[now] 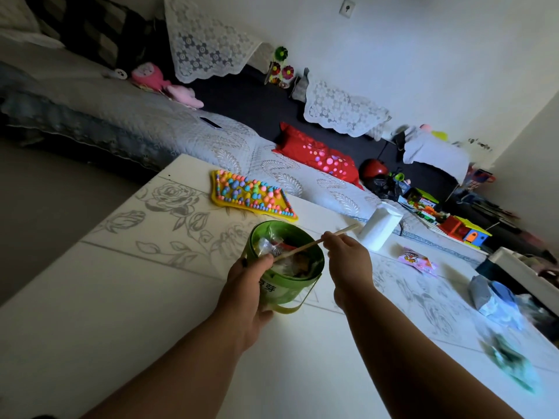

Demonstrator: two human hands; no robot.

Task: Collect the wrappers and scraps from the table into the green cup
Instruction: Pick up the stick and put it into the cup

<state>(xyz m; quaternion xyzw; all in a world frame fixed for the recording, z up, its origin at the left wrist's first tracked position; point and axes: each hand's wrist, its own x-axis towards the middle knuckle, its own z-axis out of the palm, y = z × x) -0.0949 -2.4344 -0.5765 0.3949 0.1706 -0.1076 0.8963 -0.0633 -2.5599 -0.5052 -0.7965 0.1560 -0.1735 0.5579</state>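
Observation:
The green cup (290,290) stands on the white table (121,297) and holds several wrappers (272,247). My left hand (245,293) grips the cup's near side, thumb over the rim. A thin wooden stick (305,246) is pinched in my right hand (348,261), its lower end slanting into the cup. On the table to the right lie a pink wrapper (416,260), a blue-grey crumpled bag (491,294) and a green wrapper (511,362).
A yellow mat with coloured bumps (251,195) lies beyond the cup. A white paper roll (379,225) stands at the table's far edge. Behind are a sofa with a red cushion (317,155) and toys (459,228) on the right.

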